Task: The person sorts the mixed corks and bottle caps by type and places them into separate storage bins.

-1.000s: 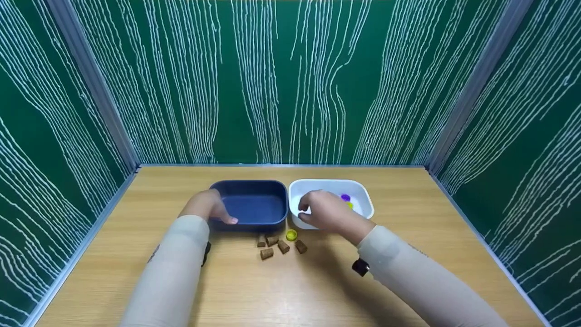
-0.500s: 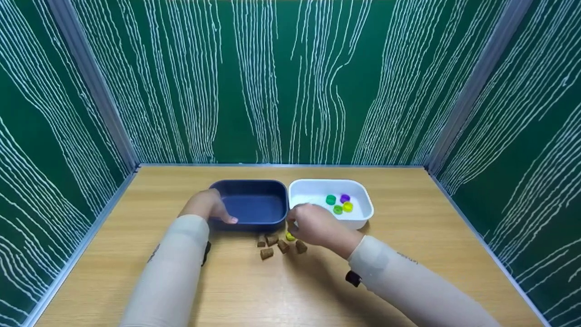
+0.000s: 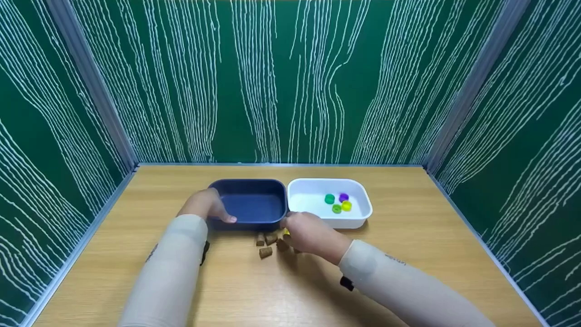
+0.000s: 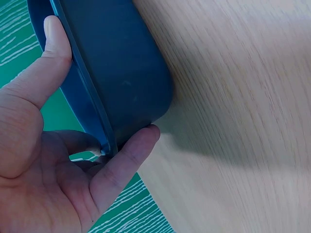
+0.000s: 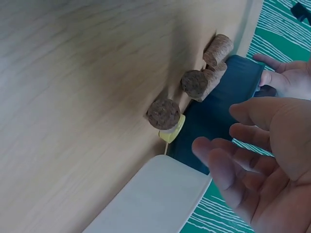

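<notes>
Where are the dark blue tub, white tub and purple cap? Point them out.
Dark blue tub (image 4: 121,68): left wrist view, outer wall.
White tub (image 3: 312,200): head view, bare inner floor.
Purple cap (image 3: 343,197): head view, visible middle.

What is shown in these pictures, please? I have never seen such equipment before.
There is no machine here, only a person's bare left hand and right hand. The wide view comes from a camera on the head; the two close views come from cameras on the wrists.

On the wooden table stand a dark blue box and a white box with four coloured caps inside. Nearer the person lie brown corks and a yellow cap.

The left hand grips the dark blue box; the right hand, near the corks, appears to hold nothing.
</notes>
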`<state>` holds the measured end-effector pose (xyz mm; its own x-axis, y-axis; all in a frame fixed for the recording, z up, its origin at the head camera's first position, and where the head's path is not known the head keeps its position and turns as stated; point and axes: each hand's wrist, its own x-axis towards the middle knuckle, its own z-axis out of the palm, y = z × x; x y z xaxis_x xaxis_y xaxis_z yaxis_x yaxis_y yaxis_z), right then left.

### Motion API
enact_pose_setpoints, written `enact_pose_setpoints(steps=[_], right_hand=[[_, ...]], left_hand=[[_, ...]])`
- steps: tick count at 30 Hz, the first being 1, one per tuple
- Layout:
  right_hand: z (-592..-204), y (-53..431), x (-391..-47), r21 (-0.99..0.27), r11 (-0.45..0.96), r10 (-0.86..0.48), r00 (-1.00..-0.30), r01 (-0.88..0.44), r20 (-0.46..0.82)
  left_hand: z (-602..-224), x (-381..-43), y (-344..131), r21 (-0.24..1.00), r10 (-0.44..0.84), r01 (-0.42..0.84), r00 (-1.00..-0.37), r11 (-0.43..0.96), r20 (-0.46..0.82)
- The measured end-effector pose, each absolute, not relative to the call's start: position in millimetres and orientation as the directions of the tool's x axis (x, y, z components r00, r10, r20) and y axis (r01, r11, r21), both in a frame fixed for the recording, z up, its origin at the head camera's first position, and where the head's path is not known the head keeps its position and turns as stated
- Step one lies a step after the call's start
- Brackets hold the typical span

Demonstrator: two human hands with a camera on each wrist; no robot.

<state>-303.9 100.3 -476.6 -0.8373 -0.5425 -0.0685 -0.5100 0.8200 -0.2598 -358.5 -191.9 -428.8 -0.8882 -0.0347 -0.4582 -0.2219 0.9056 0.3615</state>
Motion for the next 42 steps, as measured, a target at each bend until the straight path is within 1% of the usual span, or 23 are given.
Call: enact_pose_setpoints(steps=[4,8,12,16,20,24,27,32,42], right_hand=[[-482.5,96.6,-305.0,-0.199,0.833,-0.536,-0.842,-0.517,-0.059],[-488.1,94.1,-305.7,-0.166,0.815,-0.563,-0.826,-0.555,-0.002],[-493.2,96.0,-307.7,-0.147,0.799,-0.583,-0.811,-0.583,0.049],[-497.4,96.7,-309.2,-0.154,0.806,-0.570,-0.819,-0.572,0.060],[-500.7,97.9,-310.2,-0.158,0.786,-0.587,-0.802,-0.598,0.112],[-504.8,97.6,-311.4,-0.136,0.770,-0.604,-0.781,-0.623,0.159],[-507.2,95.9,-311.9,-0.117,0.788,-0.589,-0.796,-0.604,0.141],[-508.6,94.4,-313.8,-0.122,0.819,-0.555,-0.828,-0.561,0.082],[-508.5,93.2,-314.9,-0.153,0.837,-0.526,-0.849,-0.525,0.038]], left_hand=[[-430.5,-359.1,-192.7,0.371,-0.035,-0.226,-0.889,0.901,-0.456],[-430.7,-359.0,-193.6,0.370,-0.049,-0.244,-0.885,0.896,-0.463],[-429.8,-360.2,-191.1,0.363,-0.041,-0.234,-0.883,0.902,-0.467],[-428.3,-360.8,-189.8,0.351,-0.019,-0.205,-0.884,0.914,-0.467],[-428.7,-362.2,-189.2,0.342,-0.030,-0.218,-0.877,0.914,-0.480],[-431.0,-364.7,-189.9,0.341,-0.044,-0.238,-0.871,0.909,-0.489],[-432.5,-366.0,-190.7,0.341,-0.053,-0.248,-0.869,0.907,-0.491],[-432.6,-366.5,-191.6,0.346,-0.050,-0.247,-0.870,0.905,-0.490],[-425.5,-360.8,-192.4,0.344,-0.027,-0.223,-0.870,0.912,-0.492]])
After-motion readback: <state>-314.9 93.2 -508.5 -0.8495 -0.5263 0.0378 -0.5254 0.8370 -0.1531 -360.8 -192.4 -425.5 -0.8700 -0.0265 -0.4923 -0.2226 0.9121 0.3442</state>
